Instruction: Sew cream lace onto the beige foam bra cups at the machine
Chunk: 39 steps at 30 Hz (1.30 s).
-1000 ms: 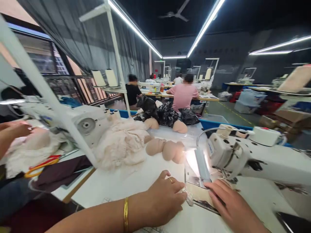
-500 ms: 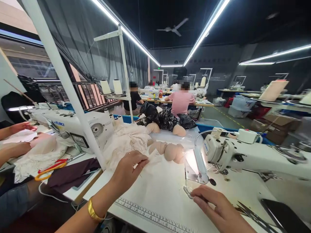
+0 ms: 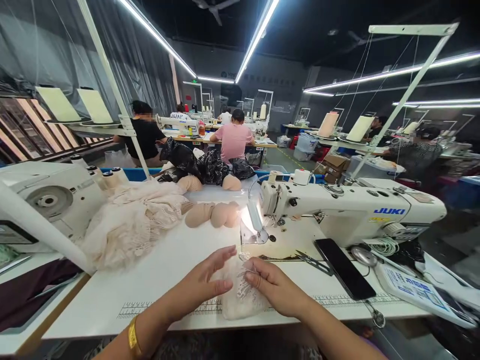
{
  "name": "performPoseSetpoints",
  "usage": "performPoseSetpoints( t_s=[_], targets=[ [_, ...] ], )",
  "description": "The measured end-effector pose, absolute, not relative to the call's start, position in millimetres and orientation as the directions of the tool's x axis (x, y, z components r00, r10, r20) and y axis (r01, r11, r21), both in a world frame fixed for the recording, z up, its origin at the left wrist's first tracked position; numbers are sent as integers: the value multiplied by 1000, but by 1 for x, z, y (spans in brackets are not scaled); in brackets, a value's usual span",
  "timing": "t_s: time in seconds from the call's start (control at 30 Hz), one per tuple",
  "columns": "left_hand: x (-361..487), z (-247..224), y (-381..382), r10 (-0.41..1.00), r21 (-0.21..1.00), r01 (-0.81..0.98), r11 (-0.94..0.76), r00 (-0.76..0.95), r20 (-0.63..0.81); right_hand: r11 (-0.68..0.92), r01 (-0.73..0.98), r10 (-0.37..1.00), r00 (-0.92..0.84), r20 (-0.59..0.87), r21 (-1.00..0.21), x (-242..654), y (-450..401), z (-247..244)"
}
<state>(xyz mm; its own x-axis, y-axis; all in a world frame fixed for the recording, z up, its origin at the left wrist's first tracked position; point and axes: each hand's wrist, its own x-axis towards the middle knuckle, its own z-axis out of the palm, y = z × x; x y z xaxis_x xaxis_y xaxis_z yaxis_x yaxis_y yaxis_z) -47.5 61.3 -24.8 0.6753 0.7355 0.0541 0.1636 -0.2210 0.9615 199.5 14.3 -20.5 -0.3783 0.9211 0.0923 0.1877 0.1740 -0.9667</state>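
A piece of cream lace fabric [image 3: 240, 302] lies over the front of the white table, across the printed ruler. My right hand [image 3: 272, 284] pinches its upper right part between thumb and fingers. My left hand [image 3: 206, 280] is at the lace's left side, thumb and fingers spread apart, holding nothing. Just beyond the hands, the sewing machine [image 3: 337, 202] shines its lamp on the needle plate [image 3: 255, 235]. A heap of cream lace [image 3: 137, 220] sits to the left, beside several beige moulded cups [image 3: 198, 215].
Right of my hands lie black thread snips [image 3: 315, 262], a black phone [image 3: 345, 270] and a white control panel [image 3: 416, 295]. A white post [image 3: 41, 225] and a second machine [image 3: 48, 200] stand left. Black plastic bags [image 3: 206, 160] lie behind the cups. Other people sit farther back.
The view has turned right. My left hand has moved from the lace heap's edge towards my right hand. A lace piece now lies between them, with my right hand gripping it.
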Motion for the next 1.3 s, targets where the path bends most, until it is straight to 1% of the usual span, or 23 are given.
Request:
performPoseSetpoints(
  t_s=[0.07, 0.1, 0.13, 0.17, 0.23, 0.33, 0.4, 0.43, 0.47, 0.53, 0.57, 0.6, 0.63, 0.67, 0.7, 0.73, 0.8, 0.87, 0.97, 1.07, 1.13, 1.23, 1.3],
  targets=[
    [-38, -21, 62, 718, 999, 28, 40, 694, -48, 138, 174, 926, -372, 65, -975, 199, 12, -18],
    [-32, -20, 60, 745, 992, -21, 128, 661, -82, 122, 171, 939, -338, 58, -978, 199, 12, -18],
    [-28, -19, 57, 790, 982, -58, 180, 604, -109, 115, 176, 955, -292, 60, -978, 199, 13, -20],
    [-24, -18, 55, 834, 977, -81, 198, 537, -125, 118, 187, 968, -243, 71, -975, 198, 14, -22],
    [-19, -17, 49, 886, 982, -71, 176, 445, -127, 144, 220, 981, -160, 110, -965, 196, 16, -27],
    [-20, -17, 44, 883, 990, 53, 129, 449, -139, 229, 261, 973, -66, 219, -938, 189, 14, -30],
    [-23, -17, 43, 855, 984, 143, 110, 491, -167, 277, 233, 959, -8, 283, -932, 183, 11, -31],
    [-25, -17, 43, 839, 978, 176, 112, 511, -188, 265, 172, 963, 4, 269, -949, 180, 11, -32],
    [-28, -16, 45, 822, 972, 206, 117, 528, -211, 219, 85, 976, -2, 220, -972, 177, 11, -33],
    [-33, -14, 54, 802, 955, 287, 74, 552, -227, 54, -86, 996, -60, 59, -995, 173, 16, -38],
    [-35, -12, 63, 819, 932, 362, -18, 540, -194, -16, -129, 996, -85, -5, -992, 172, 22, -41],
    [-37, -11, 73, 851, 878, 457, -144, 511, -126, -56, -134, 995, -91, -44, -989, 173, 28, -44],
    [-38, -9, 87, 880, 787, 555, -271, 474, -31, -70, -115, 995, -76, -61, -991, 174, 35, -47],
    [-38, -9, 102, 895, 670, 642, -373, 440, 77, -67, -88, 997, -51, -63, -994, 176, 43, -50],
    [-37, -9, 118, 896, 565, 704, -430, 408, 174, -58, -65, 998, -24, -56, -996, 178, 50, -53],
    [-34, -11, 135, 890, 499, 738, -455, 385, 243, -49, -50, 999, -5, -48, -998, 180, 55, -56],
    [-27, -16, 165, 875, 435, 763, -478, 371, 311, -39, -38, 999, 5, -39, -999, 184, 62, -60],
    [-20, -22, 186, 858, 394, 768, -505, 394, 331, -26, -33, 1000, -9, -26, -999, 187, 63, -63],
    [-15, -29, 202, 837, 375, 754, -539, 433, 334, -29, -41, 999, -26, -28, -999, 188, 60, -62],
    [-20, -26, 204, 838, 402, 740, -539, 420, 349, -39, -26, 999, -19, -39, -999, 188, 57, -57],
    [-26, -17, 201, 855, 436, 746, -504, 359, 375, -45, -23, 999, -11, -44, -999, 188, 57, -54],
    [-38, 3, 187, 881, 510, 757, -408, 182, 436, -43, -37, 999, 0, -43, -998, 191, 56, -52],
    [-45, 16, 167, 894, 578, 738, -349, 77, 442, -39, -52, 999, 6, -39, -998, 195, 55, -52]
  ],
)
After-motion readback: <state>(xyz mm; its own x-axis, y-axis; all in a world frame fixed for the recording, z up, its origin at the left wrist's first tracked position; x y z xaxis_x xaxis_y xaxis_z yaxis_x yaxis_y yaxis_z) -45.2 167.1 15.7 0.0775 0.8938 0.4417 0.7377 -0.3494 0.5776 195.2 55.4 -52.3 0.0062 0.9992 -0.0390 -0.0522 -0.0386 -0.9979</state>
